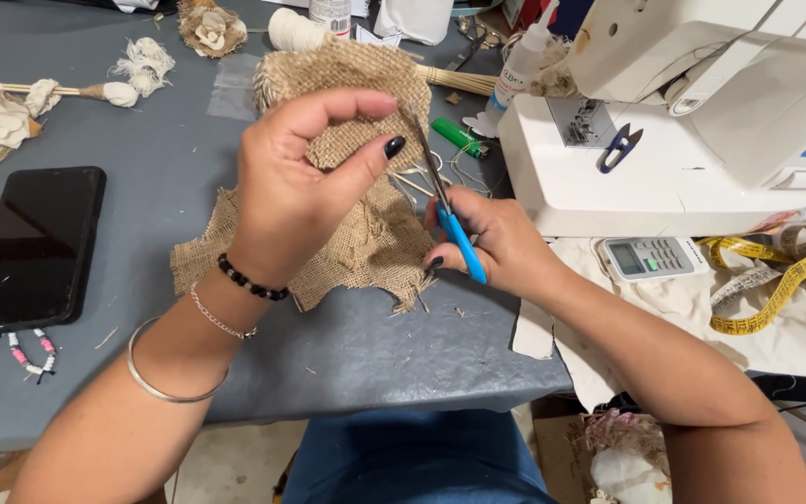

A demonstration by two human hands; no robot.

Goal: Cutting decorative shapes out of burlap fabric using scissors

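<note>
Scissors (450,219) gripped in right hand (496,243) meet burlap piece (356,159) pinched by left hand (300,177) over grey counter (160,177).

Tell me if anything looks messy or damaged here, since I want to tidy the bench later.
Loose straw-coloured fibres lie scattered on the grey table by the frayed edge of the burlap piece, which the left hand holds up while the right hand works blue-handled scissors. A yellow tape measure lies tangled at the right.
</note>
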